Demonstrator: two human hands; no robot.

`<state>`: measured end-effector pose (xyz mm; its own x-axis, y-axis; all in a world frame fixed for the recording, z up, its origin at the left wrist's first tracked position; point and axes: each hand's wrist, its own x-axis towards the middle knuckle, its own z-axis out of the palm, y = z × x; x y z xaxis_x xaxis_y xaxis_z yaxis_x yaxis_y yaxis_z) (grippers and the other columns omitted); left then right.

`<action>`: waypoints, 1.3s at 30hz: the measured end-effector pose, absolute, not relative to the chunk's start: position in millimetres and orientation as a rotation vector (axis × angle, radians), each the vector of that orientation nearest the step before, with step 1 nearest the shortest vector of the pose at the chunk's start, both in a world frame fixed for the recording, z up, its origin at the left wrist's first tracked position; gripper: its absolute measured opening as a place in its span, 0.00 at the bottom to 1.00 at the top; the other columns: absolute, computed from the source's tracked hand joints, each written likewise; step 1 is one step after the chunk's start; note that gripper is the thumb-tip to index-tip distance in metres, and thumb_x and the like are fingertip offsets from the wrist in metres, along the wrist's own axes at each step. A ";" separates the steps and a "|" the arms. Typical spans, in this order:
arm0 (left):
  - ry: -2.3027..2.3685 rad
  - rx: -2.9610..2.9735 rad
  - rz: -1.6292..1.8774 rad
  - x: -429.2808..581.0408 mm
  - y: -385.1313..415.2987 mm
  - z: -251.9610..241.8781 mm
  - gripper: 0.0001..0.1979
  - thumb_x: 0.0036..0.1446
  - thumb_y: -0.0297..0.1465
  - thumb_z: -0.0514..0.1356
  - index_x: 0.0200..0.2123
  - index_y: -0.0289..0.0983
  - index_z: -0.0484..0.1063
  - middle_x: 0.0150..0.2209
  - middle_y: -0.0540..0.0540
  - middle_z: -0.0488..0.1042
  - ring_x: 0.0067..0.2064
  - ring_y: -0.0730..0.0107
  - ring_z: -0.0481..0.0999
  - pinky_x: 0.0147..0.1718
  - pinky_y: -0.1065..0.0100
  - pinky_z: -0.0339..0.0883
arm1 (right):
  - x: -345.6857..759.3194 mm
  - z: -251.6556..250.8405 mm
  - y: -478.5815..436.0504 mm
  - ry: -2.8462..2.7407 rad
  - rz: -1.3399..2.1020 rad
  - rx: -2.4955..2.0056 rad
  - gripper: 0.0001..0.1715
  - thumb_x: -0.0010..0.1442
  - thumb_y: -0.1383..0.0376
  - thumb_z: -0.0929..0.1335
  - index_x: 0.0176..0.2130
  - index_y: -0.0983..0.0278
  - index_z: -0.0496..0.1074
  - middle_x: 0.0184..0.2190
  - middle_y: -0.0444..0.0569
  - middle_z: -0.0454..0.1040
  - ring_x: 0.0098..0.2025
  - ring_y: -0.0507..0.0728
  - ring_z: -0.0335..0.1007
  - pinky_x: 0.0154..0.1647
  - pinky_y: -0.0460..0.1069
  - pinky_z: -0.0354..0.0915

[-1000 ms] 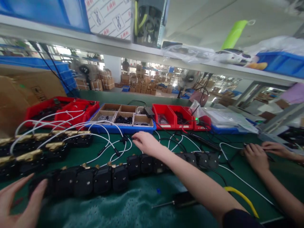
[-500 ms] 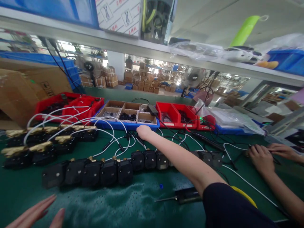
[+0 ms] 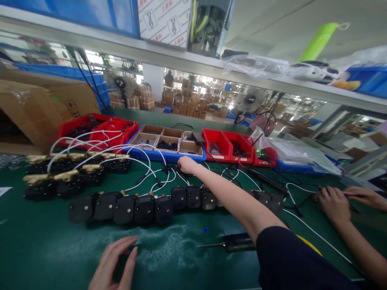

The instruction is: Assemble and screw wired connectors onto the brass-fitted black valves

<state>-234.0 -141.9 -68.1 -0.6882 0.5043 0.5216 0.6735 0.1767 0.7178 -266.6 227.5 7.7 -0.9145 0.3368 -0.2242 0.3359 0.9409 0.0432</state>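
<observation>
My right hand (image 3: 187,164) reaches far across the green mat (image 3: 45,245) to the front edge of the blue tray (image 3: 157,156). Its fingers are curled into a fist over black and white wires (image 3: 145,163); what it grips is hidden. Fingers stretched, my left hand (image 3: 113,262) lies flat on the mat at the near edge, holding nothing. Just beyond it a row of several black box-shaped units (image 3: 145,208) runs across the mat, under my right forearm. More black units with brass tops (image 3: 66,176) sit at the left, white wires looping from them.
The blue tray holds cardboard compartments of small parts, with red bins to its left (image 3: 99,128) and right (image 3: 223,147). A black-handled screwdriver (image 3: 236,243) lies near my right elbow. A co-worker's two hands (image 3: 334,203) work on cables at the right. A cardboard box (image 3: 30,112) stands far left.
My right hand has gone further out from the black row to the tray's edge and closed. My left hand has left the row's left end and slid right along the near edge.
</observation>
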 end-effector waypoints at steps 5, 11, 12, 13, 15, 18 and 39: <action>-2.231 -1.091 -1.561 -229.6 -137.1 -60.8 0.06 0.63 0.36 0.59 0.40 0.45 0.77 0.42 0.48 0.78 0.42 0.63 0.78 0.45 0.66 0.69 | -271.3 8.9 222.8 2.833 0.038 0.623 0.19 0.68 0.60 0.69 0.53 0.69 0.71 0.52 0.56 0.72 0.52 0.60 0.72 0.53 0.59 0.71; -2.160 -1.029 -1.627 -220.9 -129.3 -51.5 0.05 0.63 0.32 0.60 0.36 0.44 0.77 0.37 0.49 0.77 0.39 0.67 0.78 0.42 0.70 0.69 | -277.1 5.8 227.1 2.784 -0.004 0.613 0.16 0.68 0.60 0.69 0.51 0.68 0.72 0.50 0.54 0.73 0.50 0.59 0.73 0.52 0.57 0.72; -2.157 -1.025 -1.632 -220.4 -129.2 -50.9 0.06 0.63 0.31 0.60 0.35 0.44 0.77 0.37 0.50 0.77 0.39 0.67 0.78 0.42 0.70 0.69 | -277.1 5.0 227.8 2.785 -0.008 0.616 0.16 0.68 0.60 0.69 0.51 0.68 0.72 0.50 0.55 0.73 0.50 0.59 0.73 0.52 0.57 0.72; -2.156 -1.022 -1.635 -220.1 -129.4 -50.6 0.06 0.63 0.31 0.60 0.35 0.44 0.77 0.37 0.49 0.77 0.39 0.67 0.78 0.41 0.70 0.69 | -276.7 4.2 228.3 2.790 -0.009 0.622 0.17 0.68 0.60 0.69 0.51 0.69 0.72 0.50 0.55 0.73 0.50 0.59 0.73 0.52 0.57 0.72; -2.161 -1.013 -1.645 -219.7 -129.9 -50.5 0.06 0.63 0.31 0.60 0.34 0.43 0.78 0.36 0.49 0.78 0.38 0.66 0.78 0.40 0.70 0.70 | -275.0 2.8 228.5 2.805 -0.008 0.643 0.17 0.68 0.60 0.69 0.51 0.69 0.72 0.50 0.55 0.73 0.50 0.59 0.73 0.52 0.57 0.72; -2.178 -0.988 -1.671 -219.0 -129.9 -51.2 0.07 0.62 0.33 0.61 0.34 0.42 0.78 0.36 0.47 0.78 0.38 0.64 0.78 0.40 0.68 0.70 | -270.5 1.8 227.1 2.832 -0.014 0.671 0.17 0.68 0.60 0.69 0.50 0.69 0.72 0.50 0.55 0.73 0.50 0.60 0.73 0.53 0.58 0.71; -1.504 0.235 -3.432 -210.2 -108.3 -21.7 0.25 0.37 0.51 0.75 0.31 0.39 0.81 0.36 0.44 0.81 0.45 0.55 0.80 0.45 0.60 0.78 | -161.3 78.4 20.0 2.899 -1.216 -0.122 0.09 0.50 0.78 0.70 0.32 0.68 0.80 0.27 0.44 0.78 0.28 0.48 0.71 0.29 0.40 0.64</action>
<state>-210.2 -108.3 -21.7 -0.8111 0.4802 -0.3341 -0.5711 -0.5265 0.6297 -161.3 20.0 78.4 -0.9970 -0.0701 0.0339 -0.0733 0.6983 -0.7121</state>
